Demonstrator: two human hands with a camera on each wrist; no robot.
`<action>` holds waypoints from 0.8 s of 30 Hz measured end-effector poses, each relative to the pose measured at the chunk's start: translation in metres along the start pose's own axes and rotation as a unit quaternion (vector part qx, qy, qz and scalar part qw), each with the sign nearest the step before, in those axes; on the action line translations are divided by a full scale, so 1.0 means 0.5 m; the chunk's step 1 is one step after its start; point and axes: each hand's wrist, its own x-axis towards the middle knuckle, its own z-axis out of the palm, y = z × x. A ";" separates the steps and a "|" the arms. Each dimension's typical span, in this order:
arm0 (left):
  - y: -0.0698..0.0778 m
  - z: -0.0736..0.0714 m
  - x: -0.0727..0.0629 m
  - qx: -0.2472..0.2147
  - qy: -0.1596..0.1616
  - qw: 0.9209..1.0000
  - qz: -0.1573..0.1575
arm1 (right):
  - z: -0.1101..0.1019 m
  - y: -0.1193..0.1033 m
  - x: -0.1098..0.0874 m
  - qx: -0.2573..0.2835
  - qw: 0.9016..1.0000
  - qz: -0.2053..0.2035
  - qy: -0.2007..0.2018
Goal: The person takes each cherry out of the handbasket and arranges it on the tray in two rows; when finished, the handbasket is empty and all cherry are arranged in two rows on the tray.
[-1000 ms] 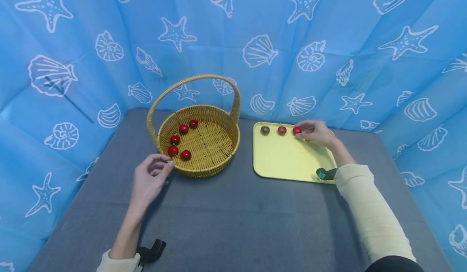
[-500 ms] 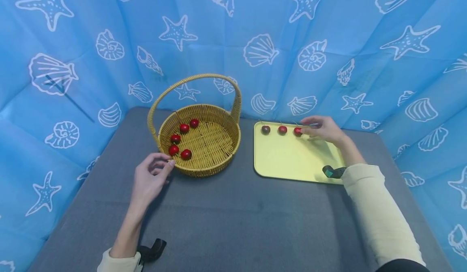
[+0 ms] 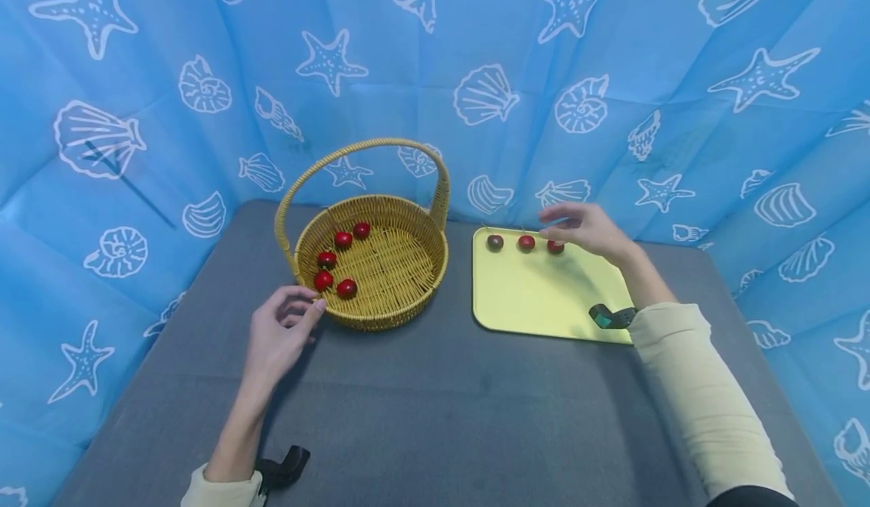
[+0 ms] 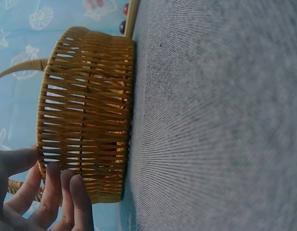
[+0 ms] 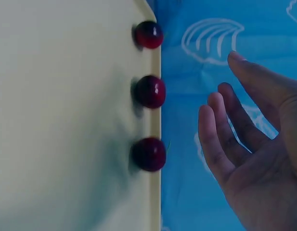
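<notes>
A wicker basket (image 3: pixel 381 319) with an arched handle stands left of centre, with several red cherries (image 3: pixel 347 289) along its left inner side. My left hand (image 3: pixel 277 335) holds the basket's near-left rim, thumb on top and fingers against the outer weave, as the left wrist view shows. On the pale yellow tray (image 3: pixel 519 295) three cherries sit in a row by the far edge: a dark left one (image 3: pixel 495 242), a middle one (image 3: pixel 526 243) and a right one (image 3: pixel 555 248). Above the right one hovers my right hand (image 3: pixel 588 230), fingers apart from the thumb, holding nothing.
Grey cloth (image 3: pixel 435 416) covers the table. A blue curtain (image 3: pixel 408 61) printed with white shells and starfish hangs right behind the basket and tray. Each wrist wears a black camera mount, the left mount (image 3: pixel 284 468) low over the cloth.
My right hand has let go of the right cherry, which stays on the tray. It has lifted above the row and shifted slightly left. The left hand and basket hold still.
</notes>
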 end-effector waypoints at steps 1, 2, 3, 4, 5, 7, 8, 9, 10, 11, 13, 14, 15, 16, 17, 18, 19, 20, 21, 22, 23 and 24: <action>0.000 0.000 0.000 0.000 0.000 1.000 -0.001 | 0.004 -0.008 0.002 0.002 1.000 -0.002 0.000; 0.000 -0.001 0.000 0.000 -0.001 1.000 -0.002 | 0.008 -0.017 0.003 0.000 1.000 -0.006 -0.003; -0.001 -0.001 0.000 0.000 -0.002 1.000 -0.001 | 0.012 -0.025 0.005 0.000 1.000 -0.012 -0.006; -0.001 -0.002 0.000 0.000 -0.003 1.000 -0.001 | 0.016 -0.034 0.007 0.002 1.000 -0.017 -0.009; -0.001 -0.002 0.000 0.000 -0.004 1.000 -0.001 | 0.020 -0.043 0.007 0.005 1.000 -0.020 -0.010; -0.001 -0.003 0.000 0.000 -0.006 1.000 -0.001 | 0.028 -0.062 0.008 0.012 0.999 -0.029 -0.015; -0.002 -0.003 0.001 -0.001 -0.007 1.000 -0.001 | 0.031 -0.071 0.009 0.017 0.999 -0.035 -0.019; -0.002 -0.003 0.001 -0.001 -0.008 1.000 -0.001 | 0.036 -0.080 0.009 0.025 0.999 -0.037 -0.024; -0.002 -0.004 0.001 -0.002 -0.008 1.000 -0.001 | 0.040 -0.090 0.008 0.035 0.998 -0.036 -0.029; -0.002 -0.004 0.001 -0.002 -0.009 1.000 0.000 | 0.044 -0.099 0.007 0.043 0.998 -0.038 -0.036; -0.003 -0.003 0.001 -0.004 -0.009 1.000 0.001 | 0.053 -0.115 0.008 0.054 0.996 -0.049 -0.054; -0.003 -0.003 0.001 -0.004 -0.009 1.000 0.002 | 0.058 -0.124 0.008 0.054 0.995 -0.059 -0.063; -0.003 -0.003 0.001 -0.006 -0.008 1.000 0.004 | 0.063 -0.131 0.009 0.055 0.994 -0.067 -0.073; -0.003 -0.003 0.001 -0.007 -0.008 1.000 0.005 | 0.069 -0.139 0.011 0.052 0.992 -0.079 -0.081; -0.004 -0.003 0.001 -0.007 -0.007 1.000 0.007 | 0.075 -0.146 0.014 0.050 0.991 -0.091 -0.087; -0.004 -0.003 0.001 -0.009 -0.007 1.000 0.009 | 0.080 -0.154 0.016 0.045 0.989 -0.104 -0.092; -0.004 -0.003 0.001 -0.010 -0.006 1.000 0.010 | 0.087 -0.162 0.018 0.041 0.987 -0.117 -0.098; -0.005 -0.003 0.001 -0.012 -0.006 1.000 0.012 | 0.093 -0.170 0.020 0.041 0.985 -0.128 -0.106; -0.005 -0.003 0.001 -0.013 -0.006 1.000 0.014 | 0.099 -0.178 0.022 0.042 0.983 -0.137 -0.111; -0.005 -0.003 0.000 -0.013 -0.006 1.000 0.014 | 0.106 -0.186 0.024 0.044 0.981 -0.146 -0.117; -0.005 -0.003 0.000 -0.014 -0.006 1.000 0.015 | 0.113 -0.195 0.026 0.046 0.979 -0.153 -0.123; -0.006 -0.004 0.000 -0.015 -0.006 1.000 0.016 | 0.119 -0.204 0.028 0.047 0.977 -0.161 -0.131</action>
